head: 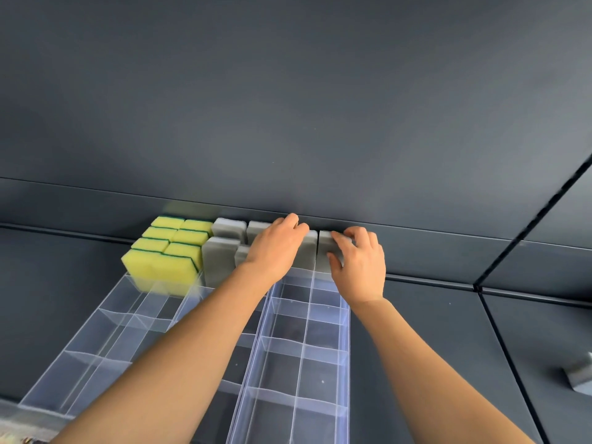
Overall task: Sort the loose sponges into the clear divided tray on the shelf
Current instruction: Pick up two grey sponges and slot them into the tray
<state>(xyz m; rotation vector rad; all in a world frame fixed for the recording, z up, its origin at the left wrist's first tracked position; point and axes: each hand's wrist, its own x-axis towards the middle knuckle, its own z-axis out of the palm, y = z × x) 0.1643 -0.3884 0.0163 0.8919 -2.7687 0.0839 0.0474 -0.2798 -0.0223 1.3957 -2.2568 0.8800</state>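
Grey sponge [323, 251] in back row of tray [348, 331] — right hand [358, 267] pinches it, left hand [275, 248] rests relaxed on neighbouring sponge [309, 251].

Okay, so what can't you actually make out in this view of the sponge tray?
Head view only:
Grey sponges: the left hand covers several, so count and its grip are unclear.
End grey sponge: partly hidden by the right hand pinching it.
Grey object: cut by the right edge.
Bottom-left clutter: blurred, cropped.
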